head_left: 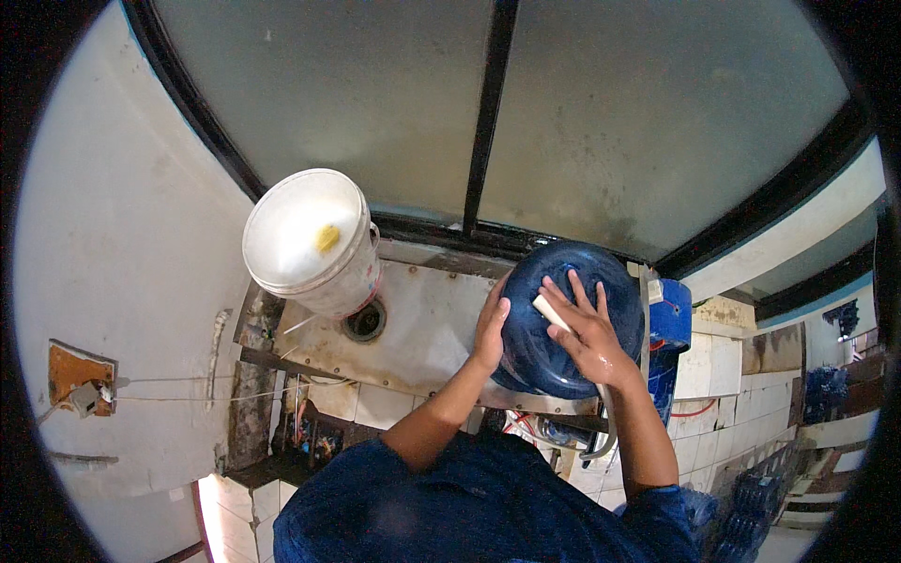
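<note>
A dark-blue cloth shirt (469, 511) is filling the lower edge. Beyond it, a large, round, translucent blue plastic jug (527, 298) is resting at the right end of a stained metal counter (427, 319). The left hand (490, 328) is lying unclenched against the jug's left side, while the right hand (595, 345) is grasping a slim off-white cylindrical tube (552, 312) and resting spread fingers on the jug's upper face. Leftward, a white plastic bucket (345, 281) is holding a yellow lump (327, 238), sitting beside a round dark drain hole (364, 322).
</note>
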Motion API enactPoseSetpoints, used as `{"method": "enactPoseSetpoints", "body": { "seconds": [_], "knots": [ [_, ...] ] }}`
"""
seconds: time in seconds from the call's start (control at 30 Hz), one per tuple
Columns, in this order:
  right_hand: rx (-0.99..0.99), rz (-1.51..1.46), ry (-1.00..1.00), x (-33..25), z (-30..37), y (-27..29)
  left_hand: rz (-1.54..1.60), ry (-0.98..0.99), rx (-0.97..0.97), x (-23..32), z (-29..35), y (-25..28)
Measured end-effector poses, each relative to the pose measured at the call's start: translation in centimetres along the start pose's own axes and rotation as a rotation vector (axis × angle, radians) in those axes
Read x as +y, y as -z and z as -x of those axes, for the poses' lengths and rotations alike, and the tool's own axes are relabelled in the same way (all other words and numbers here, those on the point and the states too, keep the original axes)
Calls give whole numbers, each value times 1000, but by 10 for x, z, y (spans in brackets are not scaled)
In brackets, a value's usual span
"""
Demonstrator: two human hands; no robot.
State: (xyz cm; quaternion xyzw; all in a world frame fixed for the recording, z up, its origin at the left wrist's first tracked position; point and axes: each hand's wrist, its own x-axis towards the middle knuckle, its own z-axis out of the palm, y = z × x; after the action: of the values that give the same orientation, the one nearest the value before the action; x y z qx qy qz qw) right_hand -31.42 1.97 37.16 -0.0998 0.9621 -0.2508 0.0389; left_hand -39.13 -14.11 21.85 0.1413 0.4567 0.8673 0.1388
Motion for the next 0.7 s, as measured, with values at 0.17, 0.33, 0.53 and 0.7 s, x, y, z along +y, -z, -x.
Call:
{"method": "enactPoseSetpoints", "body": {
  "seconds": [0.17,0.33,0.53,0.7],
  "knots": [
    [-58,4,59,-2,2,1,16,-144,-195,-11,-29,28],
    [17,-82,13,-9,-2,-4,256,143,118,-11,1,5],
    [-6,-12,37,-4,-2,-3,-607,-240,-166,53,-26,-12],
    [-13,56,118,-24,-12,-14,-162,31,-699,53,-129,20]
  ]
}}
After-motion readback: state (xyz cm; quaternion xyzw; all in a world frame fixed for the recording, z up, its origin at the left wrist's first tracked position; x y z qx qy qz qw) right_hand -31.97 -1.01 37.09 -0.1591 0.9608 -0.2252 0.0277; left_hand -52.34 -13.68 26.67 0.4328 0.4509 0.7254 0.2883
